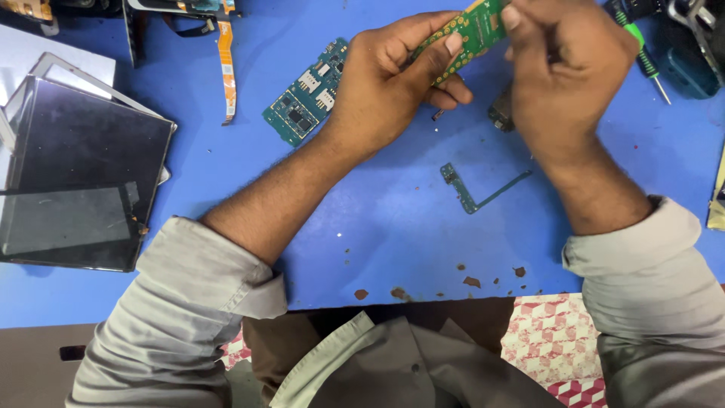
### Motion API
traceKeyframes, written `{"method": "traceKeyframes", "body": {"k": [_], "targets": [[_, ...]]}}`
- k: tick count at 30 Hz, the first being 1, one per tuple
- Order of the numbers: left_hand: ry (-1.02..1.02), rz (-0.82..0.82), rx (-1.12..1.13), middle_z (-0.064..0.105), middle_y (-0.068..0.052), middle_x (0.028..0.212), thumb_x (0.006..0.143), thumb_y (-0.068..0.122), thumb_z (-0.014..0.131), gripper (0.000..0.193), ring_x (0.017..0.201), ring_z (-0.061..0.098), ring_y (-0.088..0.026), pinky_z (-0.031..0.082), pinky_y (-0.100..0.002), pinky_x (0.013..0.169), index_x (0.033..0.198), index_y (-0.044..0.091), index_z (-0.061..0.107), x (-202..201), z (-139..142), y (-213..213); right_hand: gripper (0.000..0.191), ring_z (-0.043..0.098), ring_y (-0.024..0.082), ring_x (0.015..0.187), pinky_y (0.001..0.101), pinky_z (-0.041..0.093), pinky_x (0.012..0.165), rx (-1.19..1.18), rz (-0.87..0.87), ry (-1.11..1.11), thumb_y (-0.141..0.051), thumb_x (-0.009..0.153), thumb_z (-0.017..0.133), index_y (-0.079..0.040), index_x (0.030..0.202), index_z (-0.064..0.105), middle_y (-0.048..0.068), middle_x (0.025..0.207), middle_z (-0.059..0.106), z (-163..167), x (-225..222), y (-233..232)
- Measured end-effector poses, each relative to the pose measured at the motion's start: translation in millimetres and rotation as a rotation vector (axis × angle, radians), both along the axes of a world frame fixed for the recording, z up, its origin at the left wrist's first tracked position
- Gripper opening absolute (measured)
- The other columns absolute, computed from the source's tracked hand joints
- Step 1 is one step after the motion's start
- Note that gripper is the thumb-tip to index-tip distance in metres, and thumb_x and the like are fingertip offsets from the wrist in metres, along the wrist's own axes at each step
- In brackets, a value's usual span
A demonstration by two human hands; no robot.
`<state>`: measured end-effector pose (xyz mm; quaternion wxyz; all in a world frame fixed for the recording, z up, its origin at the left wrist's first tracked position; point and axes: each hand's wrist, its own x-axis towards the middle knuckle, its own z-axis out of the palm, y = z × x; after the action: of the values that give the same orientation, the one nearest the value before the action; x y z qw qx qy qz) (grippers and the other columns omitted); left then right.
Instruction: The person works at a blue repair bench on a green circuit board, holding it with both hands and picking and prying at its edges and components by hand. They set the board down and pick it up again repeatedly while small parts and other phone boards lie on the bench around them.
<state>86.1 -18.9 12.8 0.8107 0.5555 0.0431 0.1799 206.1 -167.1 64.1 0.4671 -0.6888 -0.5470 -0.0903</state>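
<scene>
Hands gripping one green circuit board (472, 34) above the blue table (377, 227): left hand (393, 75) pinching its lower end, right hand (566, 64) closed on its upper end. Lying beyond: second circuit board (306, 94), thin L-shaped strip (472, 195), dark screen panel (79, 174), green screwdriver (642, 53).

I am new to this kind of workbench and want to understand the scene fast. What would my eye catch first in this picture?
First, the two hands: the left hand and right hand both grip a green circuit board at the top centre, above the blue table. A second green board lies flat beside the left hand. At the far left rests a large dark glass panel.
</scene>
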Motion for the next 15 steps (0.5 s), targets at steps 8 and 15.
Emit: {"method": "traceKeyframes", "body": {"k": [8,15], "targets": [[0.023,0.01,0.035,0.075,-0.007,0.114,0.114,0.016,0.055,0.033,0.088,0.078,-0.016,0.069,-0.028,0.078,0.143,0.001,0.06,-1.2,3.3,-0.3,0.005,0.063,0.016,0.075,0.0255,0.048,0.064,-0.004,-0.012,0.03,0.013,0.111,0.07,0.01,0.107,0.069,0.013,0.092,0.067,-3.3,4.1,-2.0],[0.01,0.011,0.013,0.074,-0.008,0.113,0.114,0.018,0.056,0.034,0.089,0.078,-0.016,0.068,-0.028,0.078,0.143,-0.001,0.061,-1.5,5.3,-0.3,0.005,0.064,0.015,0.077,0.0264,0.049,0.069,0.015,0.027,-0.004,0.013,0.113,0.07,0.009,0.112,0.069,0.014,0.095,0.069,-1.8,5.8,-3.7]]}}
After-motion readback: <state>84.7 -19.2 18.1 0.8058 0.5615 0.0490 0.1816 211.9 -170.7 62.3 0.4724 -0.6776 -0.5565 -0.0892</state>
